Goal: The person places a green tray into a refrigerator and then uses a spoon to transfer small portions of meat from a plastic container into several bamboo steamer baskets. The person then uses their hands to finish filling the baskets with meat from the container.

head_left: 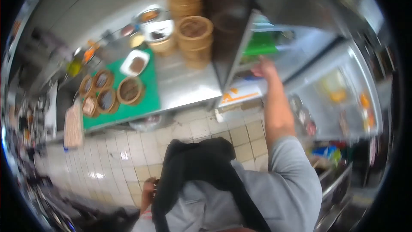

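My right hand [264,68] is stretched out into an open refrigerator [309,47]. Its fingers look apart and hold nothing that I can see, though they are blurred. Just above them is a bright green container or tray [260,44]; whether they touch it I cannot make out. Below the hand lies a white panel with orange marks [240,96]. My left hand [148,191] hangs low beside my dark apron [193,159], its fingers partly hidden by the apron.
On the steel counter [189,86] a green mat [148,90] bears several bamboo steamers [130,90] and a white dish [134,62]. Taller steamer stacks [195,45] stand behind. The refrigerator door [365,86], with food on its shelves, swings out to my right. A pinkish cloth [73,125] hangs at the counter's left end.
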Tool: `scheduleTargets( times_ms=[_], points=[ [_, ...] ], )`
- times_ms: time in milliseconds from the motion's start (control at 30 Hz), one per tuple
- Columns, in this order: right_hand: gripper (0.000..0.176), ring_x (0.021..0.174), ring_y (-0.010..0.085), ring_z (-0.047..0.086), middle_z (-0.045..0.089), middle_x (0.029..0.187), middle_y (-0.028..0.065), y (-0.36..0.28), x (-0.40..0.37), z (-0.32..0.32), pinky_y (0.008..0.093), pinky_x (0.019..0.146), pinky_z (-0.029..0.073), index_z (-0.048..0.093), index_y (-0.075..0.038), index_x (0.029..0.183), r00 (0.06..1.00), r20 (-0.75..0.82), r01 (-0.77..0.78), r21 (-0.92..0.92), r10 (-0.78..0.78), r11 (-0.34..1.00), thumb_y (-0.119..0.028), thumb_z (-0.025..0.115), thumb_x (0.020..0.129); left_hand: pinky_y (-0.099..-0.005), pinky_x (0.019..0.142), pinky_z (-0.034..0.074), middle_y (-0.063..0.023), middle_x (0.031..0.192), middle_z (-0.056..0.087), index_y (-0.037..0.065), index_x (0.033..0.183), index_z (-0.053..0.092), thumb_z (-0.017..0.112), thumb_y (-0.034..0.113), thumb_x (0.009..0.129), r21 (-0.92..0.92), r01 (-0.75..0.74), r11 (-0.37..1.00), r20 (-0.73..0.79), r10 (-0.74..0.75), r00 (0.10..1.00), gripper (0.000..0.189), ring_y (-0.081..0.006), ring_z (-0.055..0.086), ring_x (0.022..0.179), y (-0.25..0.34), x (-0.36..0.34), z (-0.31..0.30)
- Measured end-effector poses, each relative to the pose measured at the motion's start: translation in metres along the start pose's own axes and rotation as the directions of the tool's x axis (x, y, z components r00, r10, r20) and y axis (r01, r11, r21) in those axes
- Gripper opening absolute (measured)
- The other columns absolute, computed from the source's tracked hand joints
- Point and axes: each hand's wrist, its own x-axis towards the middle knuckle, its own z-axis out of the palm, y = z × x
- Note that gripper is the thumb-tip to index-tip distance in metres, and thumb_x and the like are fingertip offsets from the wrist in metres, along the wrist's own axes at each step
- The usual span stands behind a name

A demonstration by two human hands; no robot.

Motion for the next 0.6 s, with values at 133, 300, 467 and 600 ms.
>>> scheduleTargets(
  times_ms=[133,300,467,600],
  points=[
    [0.037,0.072,0.0207,0.07,0.071,0.101,0.0143,0.018,0.01,0.035,0.0305,0.058,0.059,0.054,-0.01,0.133,0.985,-0.031,0.172,0.194,-0.169,0.966,-0.036,0.049,0.108,-0.0444,0.101,0.051,-0.0157,0.125,0.068,0.007,0.125,0.066,0.088,0.027,0.068,-0.02,-0.085,0.996,-0.16,0.081,0.984,0.064,-0.0348,0.062,0.118,-0.075,-0.043,0.009],
    [0.012,0.061,0.0152,0.061,0.061,0.076,0.0032,0.161,-0.015,0.08,0.0278,0.052,0.054,0.061,-0.01,0.095,0.99,0.056,0.103,0.339,-0.13,0.935,-0.019,0.055,0.102,-0.0407,0.091,0.056,-0.0139,0.132,0.066,0.011,0.135,0.062,0.088,0.026,0.072,-0.794,0.29,0.534,-0.074,-0.559,0.826,0.07,-0.0266,0.063,0.119,-0.028,-0.093,-0.001],
    [0.02,0.062,0.0224,0.066,0.068,0.082,0.0109,0.283,-0.135,0.191,0.0358,0.05,0.056,0.062,-0.005,0.103,0.854,0.404,-0.283,-0.172,0.329,0.944,-0.023,0.055,0.105,-0.0386,0.079,0.059,-0.0145,0.131,0.064,0.008,0.141,0.056,0.074,0.035,0.088,-0.585,0.146,0.797,-0.174,-0.299,0.938,0.062,-0.0262,0.067,0.096,-0.154,-0.058,-0.042],
    [0.031,0.076,0.021,0.073,0.074,0.099,0.0149,0.278,-0.265,0.328,0.0335,0.059,0.06,0.061,-0.003,0.127,0.722,0.491,-0.249,-0.474,0.488,0.845,-0.022,0.06,0.103,-0.0363,0.069,0.058,-0.0159,0.131,0.063,0.007,0.144,0.053,0.066,0.04,0.097,-0.403,-0.05,0.914,-0.324,-0.092,0.941,0.059,-0.0271,0.069,0.082,-0.216,-0.037,-0.123]
  ],
)
